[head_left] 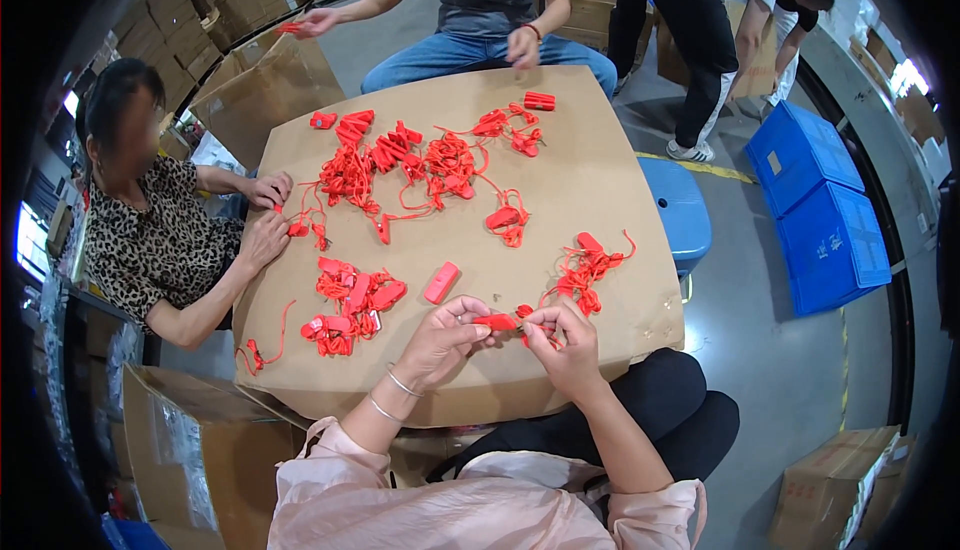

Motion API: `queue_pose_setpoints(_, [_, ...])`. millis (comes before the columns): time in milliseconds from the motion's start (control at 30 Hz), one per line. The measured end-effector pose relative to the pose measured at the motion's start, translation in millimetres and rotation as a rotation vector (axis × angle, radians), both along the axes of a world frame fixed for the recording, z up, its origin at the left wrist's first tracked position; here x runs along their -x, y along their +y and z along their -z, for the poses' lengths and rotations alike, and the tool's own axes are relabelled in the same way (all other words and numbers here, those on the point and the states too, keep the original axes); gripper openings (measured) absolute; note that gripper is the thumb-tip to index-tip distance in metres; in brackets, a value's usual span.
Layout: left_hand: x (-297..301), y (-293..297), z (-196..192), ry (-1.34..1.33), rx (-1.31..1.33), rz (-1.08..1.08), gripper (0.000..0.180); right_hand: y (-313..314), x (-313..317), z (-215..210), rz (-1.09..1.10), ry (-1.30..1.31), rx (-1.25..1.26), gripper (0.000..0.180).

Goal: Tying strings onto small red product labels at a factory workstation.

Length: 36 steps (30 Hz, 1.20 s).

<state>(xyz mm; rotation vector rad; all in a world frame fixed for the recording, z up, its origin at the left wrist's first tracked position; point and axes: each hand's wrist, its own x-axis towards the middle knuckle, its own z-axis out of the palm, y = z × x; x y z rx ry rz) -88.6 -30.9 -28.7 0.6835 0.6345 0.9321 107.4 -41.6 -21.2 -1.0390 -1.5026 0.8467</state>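
Observation:
Just above the near edge of the cardboard-covered table, my left hand pinches a small red plastic piece between thumb and fingers. Close beside it, my right hand has its fingertips closed on the end of a red cord; the exact grip is partly hidden by the fingers. A single flat red piece lies beyond my left hand. To the left of that is a heap of red pieces with cords. Beyond my right hand sits another corded bunch.
A large tangle of red pieces and cords covers the table's far middle. A co-worker at the left handles red pieces; another sits opposite. A blue stool, blue crates and an open carton stand around the table.

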Motion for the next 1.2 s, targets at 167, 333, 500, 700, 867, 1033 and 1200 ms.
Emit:
queue_pose_setpoints(167, [-5.0, -1.0, -0.4, -0.123, -0.008, -0.013, 0.018, -4.0, 1.3, -1.5, -0.008, -0.055, -0.053, 0.009])
queue_pose_setpoints(333, [-8.6, -0.5, 0.6, -0.129, -0.003, -0.016, 0.017, -5.0, 0.9, 3.9, 0.022, -0.018, -0.093, 0.009])
queue_pose_setpoints(500, [-12.0, -4.7, -2.3, -0.111, 0.022, -0.014, 0.016, -3.7, 8.4, 6.4, 0.001, -0.083, -0.186, 0.008])
queue_pose_setpoints(700, [-17.2, -6.8, 4.1, 0.034, -0.005, 0.049, 0.013, 0.7, 5.1, 9.8, 0.062, -0.094, -0.186, 0.010])
queue_pose_setpoints(867, [-13.3, -4.5, 5.4, -0.026, 0.027, 0.126, 0.014, 1.8, -1.1, 8.8, -0.036, -0.122, -0.128, 0.008])
queue_pose_setpoints(1033, [-20.2, -6.5, -2.7, -0.112, 0.053, 0.074, 0.026, 3.2, -3.5, 8.8, -0.070, -0.113, -0.119, 0.007])
queue_pose_setpoints(1200, [-18.3, -7.2, 1.2, -0.134, 0.099, 0.089, 0.031, 1.9, -4.7, 6.6, -0.133, -0.108, -0.062, 0.008])
